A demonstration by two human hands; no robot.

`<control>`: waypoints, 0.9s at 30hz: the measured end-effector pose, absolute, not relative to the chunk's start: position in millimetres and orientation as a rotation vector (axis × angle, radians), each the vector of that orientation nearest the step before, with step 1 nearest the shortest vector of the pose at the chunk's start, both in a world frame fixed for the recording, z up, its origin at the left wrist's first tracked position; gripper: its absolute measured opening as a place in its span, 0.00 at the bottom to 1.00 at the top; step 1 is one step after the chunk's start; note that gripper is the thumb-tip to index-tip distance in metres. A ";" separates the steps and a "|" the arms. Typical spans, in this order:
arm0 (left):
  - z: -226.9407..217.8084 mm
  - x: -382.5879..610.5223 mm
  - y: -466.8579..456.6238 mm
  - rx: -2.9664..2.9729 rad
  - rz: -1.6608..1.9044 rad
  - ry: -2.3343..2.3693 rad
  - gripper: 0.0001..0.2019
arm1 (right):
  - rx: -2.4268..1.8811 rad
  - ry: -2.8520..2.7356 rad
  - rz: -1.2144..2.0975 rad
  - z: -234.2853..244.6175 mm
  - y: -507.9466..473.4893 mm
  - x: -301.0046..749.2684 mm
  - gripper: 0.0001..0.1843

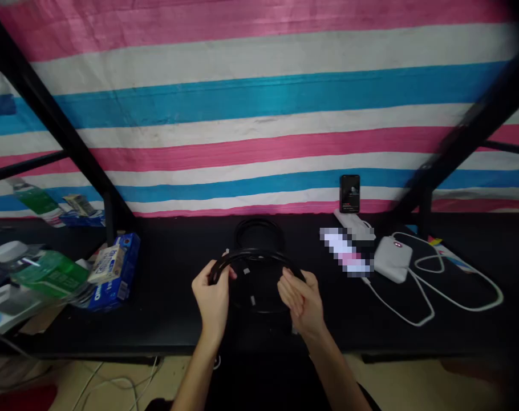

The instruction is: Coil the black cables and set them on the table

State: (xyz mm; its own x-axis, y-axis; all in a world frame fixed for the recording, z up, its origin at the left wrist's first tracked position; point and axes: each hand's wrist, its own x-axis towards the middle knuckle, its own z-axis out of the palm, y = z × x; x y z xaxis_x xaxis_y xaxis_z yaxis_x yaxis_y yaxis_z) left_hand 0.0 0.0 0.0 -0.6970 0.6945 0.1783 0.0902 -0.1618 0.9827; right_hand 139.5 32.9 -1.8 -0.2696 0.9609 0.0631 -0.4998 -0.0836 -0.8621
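A coil of black cable (256,258) is held up over the middle of a black table (178,319). My left hand (211,297) grips the coil's left side with fingers wrapped round it. On the coil's right side, my right hand (303,301) has its fingers pressed against the loops. Small grey plugs hang inside the coil. Behind it, a second black coil (259,233) lies on the table.
A white power bank (393,258) with a looping white cable (451,285) lies at the right. A black phone (349,193) leans on the striped tarp wall. Blue snack boxes (114,268) and green bottles (49,273) crowd the left. Black frame bars slant at both sides.
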 end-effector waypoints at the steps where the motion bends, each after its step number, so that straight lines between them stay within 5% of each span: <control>1: -5.2 1.1 1.3 0.916 1.939 1.737 0.09 | -0.680 -0.993 1.551 -3.9 31.5 141.8 0.28; 4: -18.4 7.6 2.1 0.689 2.013 1.784 0.23 | -0.734 -0.974 1.317 -10.6 24.3 145.5 0.16; 7: -24.6 19.7 0.0 0.319 1.945 1.593 0.37 | -0.664 -0.956 1.302 -13.4 15.4 142.0 0.16; 12: -17.0 32.9 -3.0 0.026 1.497 0.894 0.21 | -0.563 -0.992 1.534 -10.0 9.1 136.1 0.25; 16: -12.3 30.6 -1.2 0.077 1.560 0.874 0.11 | -0.545 -1.073 1.599 -3.1 21.9 143.9 0.29; 19: -14.1 25.3 -0.3 0.185 1.807 1.047 0.14 | -0.753 -1.296 1.470 4.7 37.1 154.9 0.27; 22: -13.3 17.6 -2.3 0.409 1.995 1.269 0.13 | -0.918 -1.326 1.309 6.5 46.5 162.9 0.13; 27: -3.8 5.1 -7.3 0.707 1.886 1.604 0.23 | -0.938 -1.321 1.170 -2.6 44.5 162.5 0.33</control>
